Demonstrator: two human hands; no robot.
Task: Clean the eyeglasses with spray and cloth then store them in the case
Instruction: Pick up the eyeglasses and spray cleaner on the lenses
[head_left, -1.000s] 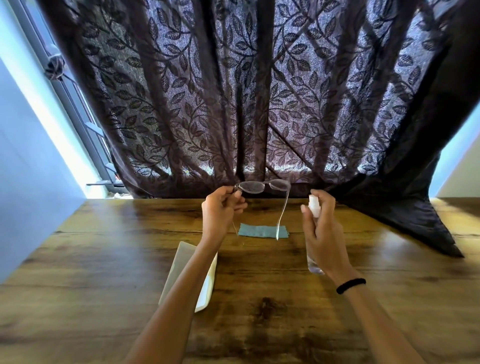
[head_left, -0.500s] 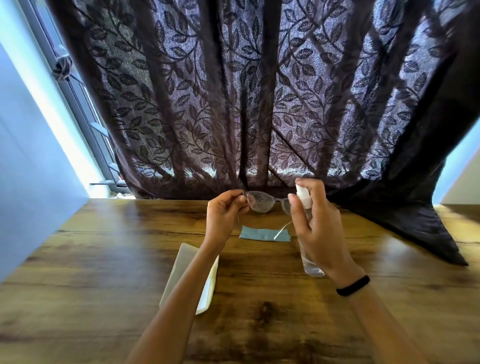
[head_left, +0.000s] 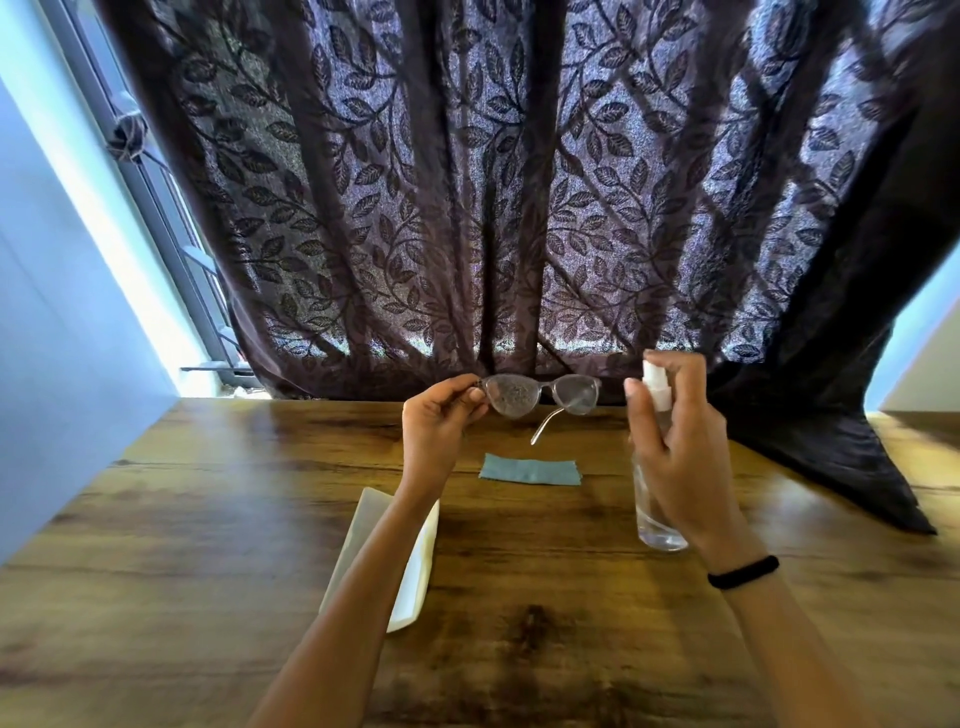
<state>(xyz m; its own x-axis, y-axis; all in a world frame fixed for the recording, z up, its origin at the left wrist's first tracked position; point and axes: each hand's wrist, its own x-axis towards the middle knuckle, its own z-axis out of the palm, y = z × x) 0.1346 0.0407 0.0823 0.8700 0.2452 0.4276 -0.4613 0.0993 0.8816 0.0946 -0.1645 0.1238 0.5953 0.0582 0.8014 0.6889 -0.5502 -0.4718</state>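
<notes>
On the table (head_left: 156, 519), at 7 o'clock from the blue cloth (head_left: 530, 469), a white case (head_left: 369, 525), partly under the left forearm. Left hand (head_left: 441, 431) pinching the glasses (head_left: 540, 397) by the frame's left end, thumb and fingers curled tight; glasses in the air at 12 o'clock from the cloth, left lens misted, one temple hanging. At 3 o'clock from the glasses, right hand (head_left: 680, 457) wrapped round a clear bottle (head_left: 658, 525), upright, forefinger over the white nozzle, apart from the glasses. Black band (head_left: 743, 571) on that wrist.

Our wooden tabletop (head_left: 208, 519), our blue cloth (head_left: 530, 469) flat at its middle, white case (head_left: 415, 577) nearer us, dark curtain (head_left: 831, 467) draped on its far right
</notes>
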